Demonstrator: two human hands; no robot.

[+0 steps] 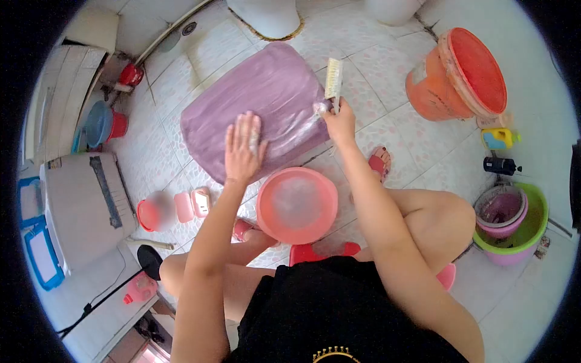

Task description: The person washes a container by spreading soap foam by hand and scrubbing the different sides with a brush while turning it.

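A wet, purple, fabric-like slab, perhaps a cushion or a covered block [254,103], lies on the tiled floor in front of me, with whitish suds streaked over its surface. My left hand [245,145] rests flat on its near part, fingers stretched out and some foam on them. My right hand [339,124] is closed around the handle of a scrubbing brush [333,78] with pale bristles, held up at the slab's right edge. Foam clings near the right thumb. Just below the slab stands a pink basin [327,212] holding cloudy water.
An orange bucket [433,85] stands at the right, with a green basin [535,227], a yellow bottle [497,138] and a black bottle [501,166] nearby. On the left are a washing machine [82,212], a pink soap box [184,207] and a red container [146,215].
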